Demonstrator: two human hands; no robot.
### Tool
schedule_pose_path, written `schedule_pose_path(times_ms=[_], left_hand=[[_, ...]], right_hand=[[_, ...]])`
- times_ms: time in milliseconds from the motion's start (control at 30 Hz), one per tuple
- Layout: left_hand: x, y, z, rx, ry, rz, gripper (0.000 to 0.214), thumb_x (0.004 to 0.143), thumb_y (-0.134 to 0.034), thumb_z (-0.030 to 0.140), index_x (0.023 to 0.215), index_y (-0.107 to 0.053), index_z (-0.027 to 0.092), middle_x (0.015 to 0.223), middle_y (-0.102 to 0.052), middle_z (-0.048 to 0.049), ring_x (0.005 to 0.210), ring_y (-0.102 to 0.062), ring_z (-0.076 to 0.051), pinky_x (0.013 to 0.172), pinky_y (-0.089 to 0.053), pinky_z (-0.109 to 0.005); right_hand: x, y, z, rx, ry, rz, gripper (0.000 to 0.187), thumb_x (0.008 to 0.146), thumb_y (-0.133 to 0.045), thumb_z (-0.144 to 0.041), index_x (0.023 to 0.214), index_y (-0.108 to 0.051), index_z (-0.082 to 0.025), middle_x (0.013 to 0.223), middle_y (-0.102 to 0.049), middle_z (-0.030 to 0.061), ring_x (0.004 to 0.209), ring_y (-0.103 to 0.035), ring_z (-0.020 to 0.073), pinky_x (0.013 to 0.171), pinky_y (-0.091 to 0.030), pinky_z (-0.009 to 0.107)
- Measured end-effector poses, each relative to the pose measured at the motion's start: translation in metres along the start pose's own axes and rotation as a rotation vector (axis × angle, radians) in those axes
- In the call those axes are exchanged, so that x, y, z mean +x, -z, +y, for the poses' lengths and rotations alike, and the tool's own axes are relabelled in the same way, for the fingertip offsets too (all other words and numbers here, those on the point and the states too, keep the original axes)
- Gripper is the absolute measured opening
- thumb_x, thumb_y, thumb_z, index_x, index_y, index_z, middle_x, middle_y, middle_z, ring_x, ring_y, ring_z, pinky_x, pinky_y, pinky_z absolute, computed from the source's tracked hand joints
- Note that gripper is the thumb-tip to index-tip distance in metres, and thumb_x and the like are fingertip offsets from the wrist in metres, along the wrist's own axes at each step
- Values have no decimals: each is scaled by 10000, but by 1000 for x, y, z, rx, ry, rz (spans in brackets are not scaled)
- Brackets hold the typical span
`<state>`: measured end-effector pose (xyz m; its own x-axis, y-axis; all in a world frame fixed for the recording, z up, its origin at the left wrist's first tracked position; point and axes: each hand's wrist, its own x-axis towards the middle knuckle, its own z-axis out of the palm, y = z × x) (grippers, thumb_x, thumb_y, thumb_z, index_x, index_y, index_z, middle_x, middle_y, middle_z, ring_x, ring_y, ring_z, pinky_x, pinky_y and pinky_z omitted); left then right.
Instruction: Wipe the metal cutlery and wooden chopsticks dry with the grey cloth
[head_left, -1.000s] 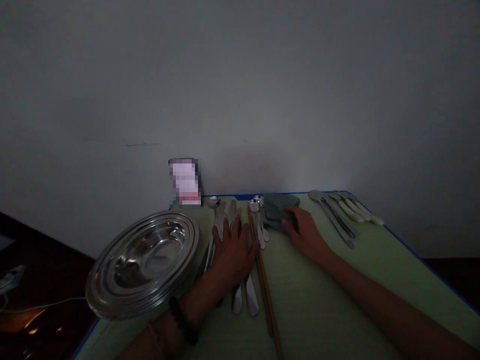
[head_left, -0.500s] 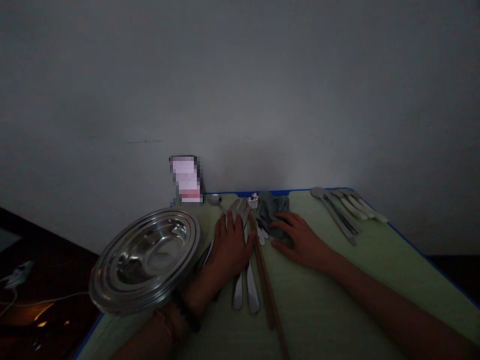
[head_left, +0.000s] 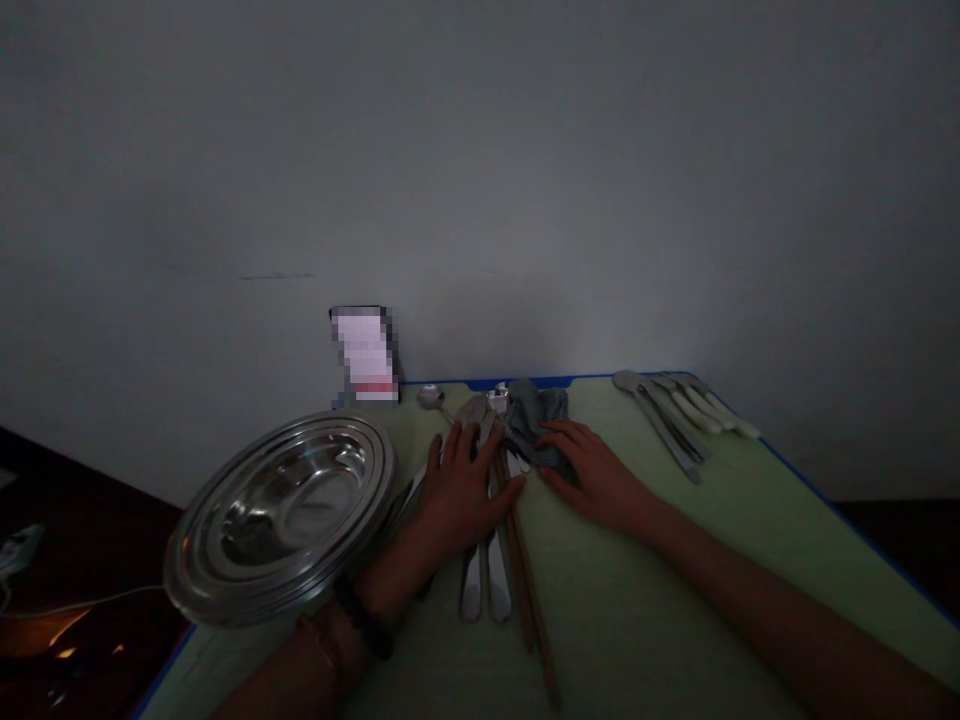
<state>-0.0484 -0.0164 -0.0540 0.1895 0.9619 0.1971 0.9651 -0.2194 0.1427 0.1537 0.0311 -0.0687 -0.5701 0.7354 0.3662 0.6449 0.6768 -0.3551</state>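
Observation:
My left hand (head_left: 461, 500) lies palm down with fingers apart over a loose bunch of cutlery. Beneath it, two metal handles (head_left: 471, 590) point toward me. Its thumb reaches across a pair of wooden chopsticks (head_left: 534, 600). Ahead of the fingertips are a metal spoon (head_left: 430, 396) and the broad ends of other utensils (head_left: 472, 410), partly covered. My right hand (head_left: 600, 480) rests with fingers and thumb spread against a crumpled grey-green cloth (head_left: 536, 410). Part of the cloth shows between thumb and fingers. A small shiny metal piece (head_left: 498, 399) sits beside the cloth, its kind unclear.
Stacked stainless steel bowls or plates (head_left: 281, 520) stand at the table's left. A phone (head_left: 365, 355) leans against the wall behind. Long metal utensils (head_left: 664, 430) and several pale-handled ones (head_left: 701, 408) lie at the far right. The green table (head_left: 675, 600) has a blue edge.
The view has shifted slightly, moving the scene a little left. My left thumb now extends farther over the chopsticks, whose near ends lie closer together. The right hand stays at the cloth.

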Motion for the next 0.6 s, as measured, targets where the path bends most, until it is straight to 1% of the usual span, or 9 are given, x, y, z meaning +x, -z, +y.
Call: schedule_pose_path(times_ms=[100,200,267,333,433,533,600], left_hand=[[3,1,-1,-9,30,21,575,864,-362,535,1349,-334,228,1333,-414,-131,1276,-308,-298,1045,-201,-500],[6,2,-2,-10,50,50,533,874,-374,492,1300,-399,173,1286,-451,-130,1239,-352,-277,1046,-233,-452],[5,2,-2,-18,38,64,549,874,-362,501,1297,-401,152,1313,-431,-137,1273,-307,-284,1062,-209,-457],[4,2,-1,-36,-18,47,585,864,-352,541,1324,-371,179,1374,-382,-123,1321,-230,-294,1077,-165,-485],[1,2,0,-38,-92,-28,607,838,-397,556,1356,-328,247,1430,-329,-89,1345,-187,-300,1081,-136,-516],[0,1,1,-8,-83,-52,571,845,-423,494,1356,-336,252,1444,-317,-84,1340,-213,-302,1081,-149,-513],[1,0,2,-1,-70,-43,533,862,-407,465,1351,-348,260,1455,-304,-72,1337,-224,-301,1079,-162,-513]], right_hand=[[0,0,1,1,4,-7,321,828,-470,-344,1104,-525,-190,1250,-491,105,1186,-418,233,1020,-332,432],[0,2,-1,-1,5,-9,331,821,-483,-357,1102,-528,-187,1247,-494,104,1181,-420,232,1022,-331,422],[0,2,-1,-3,8,-4,328,821,-484,-352,1101,-528,-186,1246,-496,99,1181,-418,227,1025,-331,411],[0,1,-1,-16,3,9,319,825,-477,-341,1097,-530,-183,1240,-501,97,1182,-416,224,1025,-331,406],[1,-3,3,-69,-82,69,320,834,-453,-311,1091,-533,-139,1216,-510,128,1169,-419,243,1012,-340,423],[1,-7,8,-134,-207,150,365,826,-443,-288,1106,-520,-67,1188,-499,187,1140,-421,283,965,-374,450],[1,-8,11,-155,-239,172,381,821,-444,-291,1112,-515,-56,1176,-492,201,1123,-423,298,931,-394,461]])
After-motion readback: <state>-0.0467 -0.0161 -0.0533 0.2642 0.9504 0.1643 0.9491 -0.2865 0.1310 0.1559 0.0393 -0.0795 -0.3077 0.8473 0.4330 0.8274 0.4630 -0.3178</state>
